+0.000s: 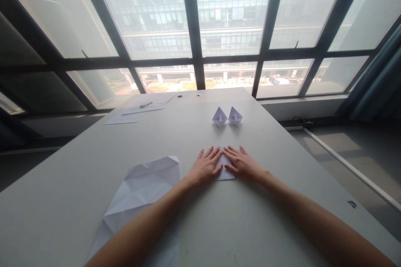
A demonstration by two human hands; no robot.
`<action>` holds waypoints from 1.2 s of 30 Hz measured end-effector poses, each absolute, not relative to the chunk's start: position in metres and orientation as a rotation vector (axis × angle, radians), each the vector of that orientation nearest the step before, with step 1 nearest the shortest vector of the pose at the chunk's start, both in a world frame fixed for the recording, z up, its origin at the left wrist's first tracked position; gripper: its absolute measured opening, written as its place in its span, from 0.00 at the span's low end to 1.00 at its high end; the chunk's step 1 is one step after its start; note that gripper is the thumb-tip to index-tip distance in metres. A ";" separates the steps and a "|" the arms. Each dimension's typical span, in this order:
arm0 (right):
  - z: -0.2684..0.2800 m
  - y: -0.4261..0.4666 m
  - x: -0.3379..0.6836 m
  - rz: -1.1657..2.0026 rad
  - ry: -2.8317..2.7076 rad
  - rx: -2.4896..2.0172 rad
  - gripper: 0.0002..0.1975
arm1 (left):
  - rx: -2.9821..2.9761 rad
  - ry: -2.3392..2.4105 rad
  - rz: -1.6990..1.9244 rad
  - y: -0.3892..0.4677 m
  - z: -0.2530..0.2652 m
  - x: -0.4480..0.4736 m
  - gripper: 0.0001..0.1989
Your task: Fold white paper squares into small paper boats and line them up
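A small folded piece of white paper lies flat on the white table. My left hand rests on its left side, palm down with the fingers spread. From the right, my right hand presses on it in the same way, fingers spread too. The hands cover most of the paper's two sides; its middle and lower edge show between them. Beyond my hands stand two folded paper boats, side by side and apart from both hands.
A large creased white sheet lies at the left, partly under my left forearm. Flat white papers lie at the far left, with a pen on top. Windows rise behind the table. A dark mark is near the right edge.
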State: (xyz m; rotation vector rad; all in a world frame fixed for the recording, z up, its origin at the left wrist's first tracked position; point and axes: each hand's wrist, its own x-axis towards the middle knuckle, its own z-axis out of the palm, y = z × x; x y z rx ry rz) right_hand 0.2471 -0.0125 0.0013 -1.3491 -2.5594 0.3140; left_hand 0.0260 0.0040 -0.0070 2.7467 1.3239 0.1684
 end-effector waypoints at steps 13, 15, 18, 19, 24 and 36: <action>0.004 -0.012 0.245 0.307 -2.483 -1.470 0.42 | 2.763 1.312 0.184 0.006 -0.011 0.025 0.32; 0.005 -0.011 0.245 0.313 -2.485 -1.469 0.42 | 2.762 1.313 0.182 0.007 -0.011 0.025 0.32; 0.005 -0.012 0.246 0.330 -2.498 -1.454 0.43 | 2.756 1.322 0.175 0.007 -0.010 0.026 0.32; 0.005 -0.012 0.247 0.336 -2.504 -1.446 0.42 | 2.753 1.327 0.172 0.007 -0.010 0.026 0.32; 0.004 -0.011 0.248 0.347 -2.513 -1.420 0.42 | 2.747 1.336 0.176 0.005 -0.008 0.025 0.32; 0.000 -0.010 0.246 0.340 -2.508 -1.456 0.38 | 2.743 1.347 0.192 0.003 -0.006 0.025 0.31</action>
